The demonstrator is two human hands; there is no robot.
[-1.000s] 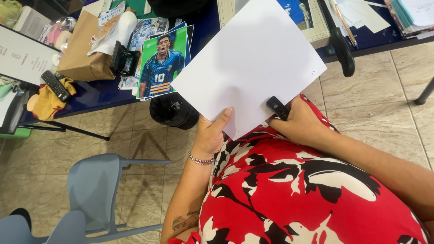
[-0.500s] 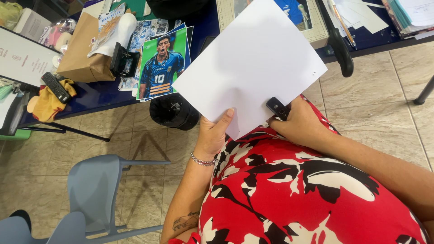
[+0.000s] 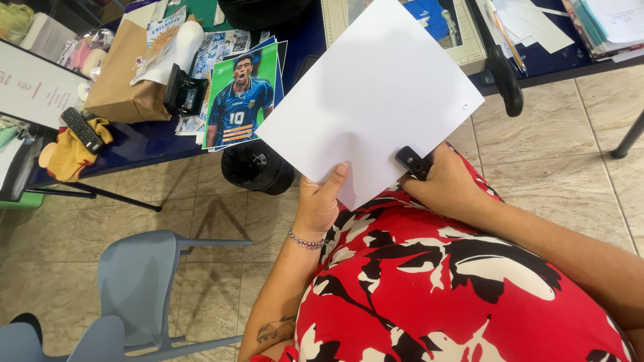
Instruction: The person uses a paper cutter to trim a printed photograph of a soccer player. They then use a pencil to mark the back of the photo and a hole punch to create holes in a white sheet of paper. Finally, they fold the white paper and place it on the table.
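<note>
I hold a blank white sheet of paper up in front of me, tilted like a diamond. My left hand grips its lower edge, thumb on the front face. Beside it my right hand holds a small black tool pressed against the sheet's lower right edge. A beaded bracelet circles my left wrist. My red, black and white patterned top fills the lower right.
A dark blue table ahead carries a football-player photo, a brown paper bag, a black stapler-like device and a remote. A black round object sits below its edge. A grey chair stands at the lower left on the tiled floor.
</note>
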